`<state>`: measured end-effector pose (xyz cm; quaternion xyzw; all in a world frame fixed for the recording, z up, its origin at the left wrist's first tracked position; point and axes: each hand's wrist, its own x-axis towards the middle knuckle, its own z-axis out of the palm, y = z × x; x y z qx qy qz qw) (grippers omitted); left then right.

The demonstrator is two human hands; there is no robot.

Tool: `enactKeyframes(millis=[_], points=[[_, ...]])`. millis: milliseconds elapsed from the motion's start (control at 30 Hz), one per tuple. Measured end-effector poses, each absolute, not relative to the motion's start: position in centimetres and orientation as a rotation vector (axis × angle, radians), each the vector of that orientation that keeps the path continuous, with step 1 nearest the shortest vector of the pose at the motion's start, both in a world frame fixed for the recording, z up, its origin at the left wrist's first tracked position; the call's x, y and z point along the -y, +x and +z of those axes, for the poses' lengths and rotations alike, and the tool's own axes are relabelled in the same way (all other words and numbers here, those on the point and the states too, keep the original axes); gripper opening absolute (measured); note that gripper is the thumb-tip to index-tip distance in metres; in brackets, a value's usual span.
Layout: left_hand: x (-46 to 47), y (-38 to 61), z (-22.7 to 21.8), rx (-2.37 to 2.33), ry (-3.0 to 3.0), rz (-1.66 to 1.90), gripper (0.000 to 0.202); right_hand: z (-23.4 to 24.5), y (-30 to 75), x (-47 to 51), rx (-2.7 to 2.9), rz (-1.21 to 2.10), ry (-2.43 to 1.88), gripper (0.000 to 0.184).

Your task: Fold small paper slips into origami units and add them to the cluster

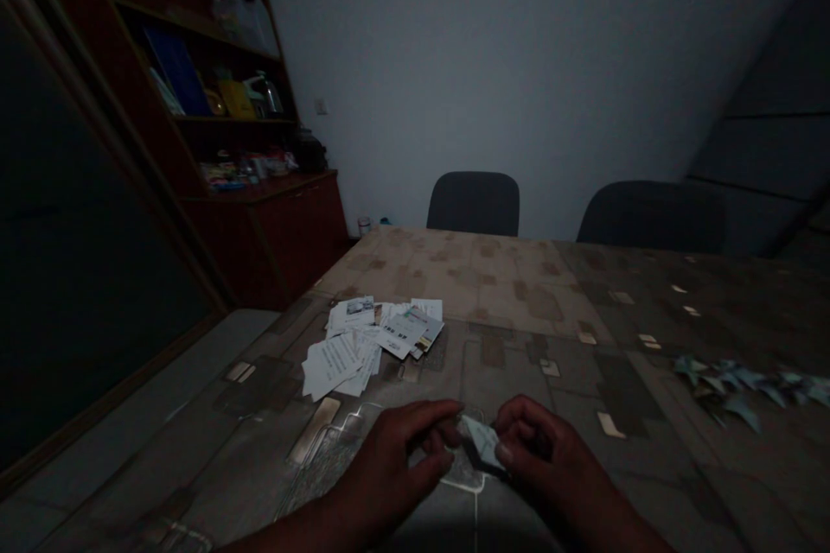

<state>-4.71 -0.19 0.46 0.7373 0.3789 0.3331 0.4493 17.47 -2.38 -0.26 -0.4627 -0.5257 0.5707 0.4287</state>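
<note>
Bare tabletop (519, 276) extends beyond and right of the heap of paper slips (369, 346): open passage. Nearer than the heap, the left hand (399, 454) and right hand (548, 449), both pinching a folded slip (483, 441), fill the front edge. Far right of the heap, scattered folded paper shapes (745, 384) obstruct.

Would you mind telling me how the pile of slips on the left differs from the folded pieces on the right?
The pile of slips lies flat and overlapping; the folded pieces are creased into pointed shapes. The slips look white with print; the folded pieces look bluish. The slips form a heap; the folded pieces stretch in a loose row. Both are paper on the table.
</note>
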Motion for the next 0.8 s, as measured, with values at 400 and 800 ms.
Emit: enactKeyframes(millis=[400, 800], points=[[0.6, 0.3, 1.9, -0.792, 1.153, 0.984, 0.03, 0.9, 17.4, 3.7, 0.778, 1.785, -0.922, 0.038], [0.0, 0.0, 1.3, -0.853, 1.08, 0.974, 0.029, 0.0, 16.9, 4.0, 1.196, 1.377, -1.151, 0.041]])
